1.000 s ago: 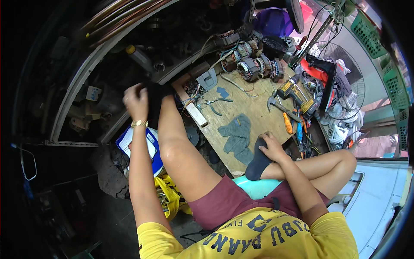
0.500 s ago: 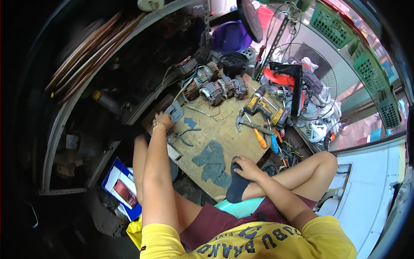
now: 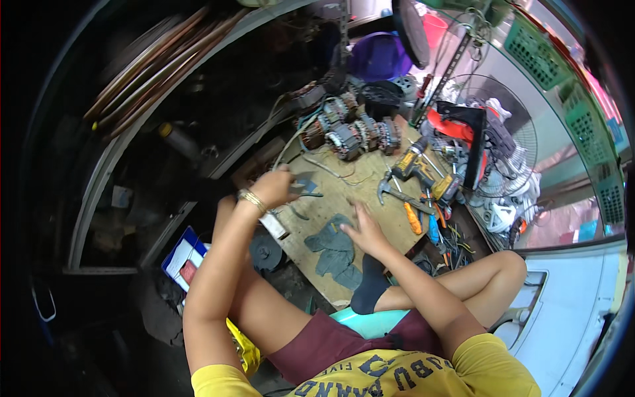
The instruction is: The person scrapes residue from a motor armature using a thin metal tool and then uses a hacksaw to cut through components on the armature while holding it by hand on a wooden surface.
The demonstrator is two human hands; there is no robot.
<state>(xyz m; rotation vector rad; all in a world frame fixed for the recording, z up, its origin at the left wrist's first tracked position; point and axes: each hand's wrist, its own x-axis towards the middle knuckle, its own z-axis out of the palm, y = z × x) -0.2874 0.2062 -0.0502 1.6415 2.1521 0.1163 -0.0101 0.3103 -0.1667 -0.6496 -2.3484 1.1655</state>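
My left hand [image 3: 276, 186], with a gold bracelet at its wrist, hovers over the left side of the wooden board [image 3: 317, 281]. Its fingers are curled, and whatever they may hold is hidden. Beside it lie the handles of pliers [image 3: 308, 194] and a small blue piece [image 3: 305, 184]. My right hand [image 3: 365, 231] is open, fingers spread, over the right edge of a crumpled grey-green glove [image 3: 333, 248]. Nothing shows in it. Beyond my hands stand several motor stators with wound coils [image 3: 347, 137], and a pale wire [image 3: 288, 147] trails from them.
At the board's right lie a yellow-black cordless drill [image 3: 413, 162], a hammer [image 3: 403, 196] and screwdrivers with orange [image 3: 413, 218] and blue [image 3: 433, 228] handles. A fan guard [image 3: 529, 132] and white parts stand beyond. My socked foot [image 3: 370, 288] rests at the near right edge.
My left hand has come right and inward from the board's left edge, beside the grey-blue panel. My right hand has left my socked foot and reached forward over the glove. The view has shifted slightly.
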